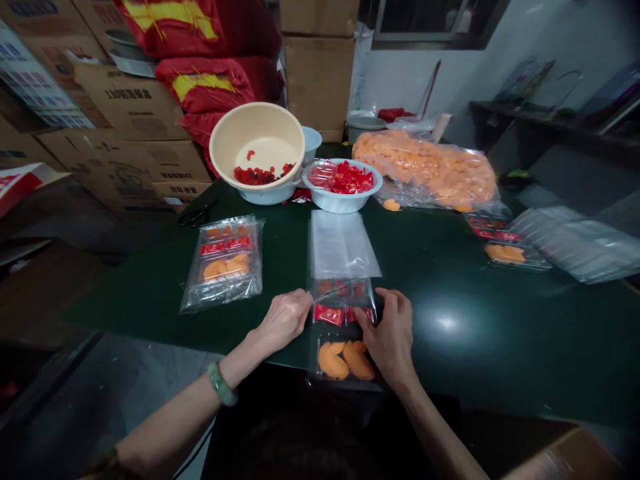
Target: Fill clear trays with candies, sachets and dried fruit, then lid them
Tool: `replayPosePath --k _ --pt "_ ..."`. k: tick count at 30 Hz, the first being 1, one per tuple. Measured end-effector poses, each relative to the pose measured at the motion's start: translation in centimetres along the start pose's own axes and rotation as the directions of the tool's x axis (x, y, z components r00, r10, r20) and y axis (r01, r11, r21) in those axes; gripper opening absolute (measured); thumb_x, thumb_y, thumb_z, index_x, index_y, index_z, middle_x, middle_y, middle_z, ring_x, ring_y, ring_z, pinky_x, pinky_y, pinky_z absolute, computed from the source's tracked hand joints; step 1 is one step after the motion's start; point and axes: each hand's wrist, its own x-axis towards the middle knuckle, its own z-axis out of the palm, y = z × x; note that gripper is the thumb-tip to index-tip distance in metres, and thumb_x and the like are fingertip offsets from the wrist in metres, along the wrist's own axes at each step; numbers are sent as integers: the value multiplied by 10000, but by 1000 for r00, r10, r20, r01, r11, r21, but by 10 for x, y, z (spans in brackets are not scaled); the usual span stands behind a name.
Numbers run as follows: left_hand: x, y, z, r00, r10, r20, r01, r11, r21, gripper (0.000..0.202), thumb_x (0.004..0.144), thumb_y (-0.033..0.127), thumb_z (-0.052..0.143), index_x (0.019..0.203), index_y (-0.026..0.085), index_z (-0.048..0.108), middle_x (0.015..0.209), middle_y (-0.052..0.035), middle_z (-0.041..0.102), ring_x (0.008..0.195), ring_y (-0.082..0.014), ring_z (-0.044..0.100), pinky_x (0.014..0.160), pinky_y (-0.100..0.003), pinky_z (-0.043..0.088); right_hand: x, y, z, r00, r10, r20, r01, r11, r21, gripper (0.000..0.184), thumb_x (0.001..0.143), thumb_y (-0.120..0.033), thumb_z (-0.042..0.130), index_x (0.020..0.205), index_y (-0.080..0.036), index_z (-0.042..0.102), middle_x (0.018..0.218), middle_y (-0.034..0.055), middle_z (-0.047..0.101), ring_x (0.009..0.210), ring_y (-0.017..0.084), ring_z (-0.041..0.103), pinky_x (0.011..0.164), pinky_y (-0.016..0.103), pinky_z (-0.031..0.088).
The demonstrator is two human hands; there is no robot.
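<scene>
In front of me lies a clear plastic tray [345, 336] holding orange fortune-cookie-shaped pieces [334, 361], small red packets [329, 315] and some reddish pieces at its far end. That far end is inside a clear plastic bag [345, 247] lying flat on the table. My left hand [287, 319], a green bangle on its wrist, is closed with its fingertips pinching the bag's left edge. My right hand [393, 337] grips the tray's right side, its thumb over one red packet and its fingers along the edge.
Bagged trays [225, 260] lie on the left of the green table [450, 360]. Behind stand a cream basin [257, 143], a bowl of red packets [345, 190] and a big bag of orange pieces [425, 167]. At right lie another tray [507, 253] and clear plastic sleeves [580, 243].
</scene>
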Motion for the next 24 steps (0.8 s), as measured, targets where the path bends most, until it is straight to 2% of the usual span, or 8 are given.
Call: replayPosePath --k 2,4,6,7,12,16,20,24 --pt "2 2 -3 999 -15 48 13 999 30 252 889 124 339 699 155 502 699 -32 504 592 -123 464 549 -245 333 -14 1 -12 967 -234 104 241 969 -54 621 747 -443 609 1273 -158 444 1309 193 416 1239 355 371 938 550 387" --pt "5 4 -6 996 -10 87 7 999 37 252 886 123 342 682 158 485 694 -27 495 579 -119 449 536 -245 320 -29 6 -25 855 -419 305 446 895 -22 769 713 -461 661 1368 -199 354 1412 166 326 1324 364 244 973 556 360" --pt "8 6 -8 994 8 109 -13 999 39 253 885 119 340 677 159 479 692 -24 492 572 -117 438 533 -247 315 -40 16 -34 752 -510 419 560 829 3 748 693 -417 704 1348 -237 393 1455 137 277 1344 368 197 968 554 367" --pt "9 7 -10 993 23 113 -29 999 45 252 884 114 337 681 159 480 692 -24 492 572 -118 436 535 -250 315 -43 21 -35 735 -538 413 584 812 17 657 710 -371 701 1302 -240 448 1449 131 289 1335 357 222 961 540 379" --pt "9 18 -23 978 149 148 -166 980 111 250 855 61 330 694 158 495 707 -35 517 599 -131 452 531 -260 316 -27 32 -15 873 -475 112 468 880 82 175 778 -265 647 935 -202 604 1114 98 553 1065 243 484 857 412 460" --pt "1 36 -33 966 216 142 -241 951 194 228 824 29 352 726 157 514 728 -41 538 614 -134 468 516 -260 315 -3 8 10 969 -241 53 242 970 -5 159 759 -298 649 728 -199 527 797 42 563 771 194 511 679 325 442" --pt "-10 48 -33 966 252 60 -259 933 248 193 810 43 390 727 163 516 719 -38 555 619 -144 477 533 -272 345 10 -23 28 964 -244 106 262 941 -216 184 797 -335 589 910 -197 545 876 41 593 736 183 522 569 274 345" --pt "-13 49 -45 966 194 -170 -140 948 287 249 866 110 368 661 170 494 632 -31 517 606 -148 474 550 -282 368 17 -43 39 859 -501 103 489 745 -453 217 849 -391 525 804 -187 585 745 60 599 725 214 482 605 314 283"
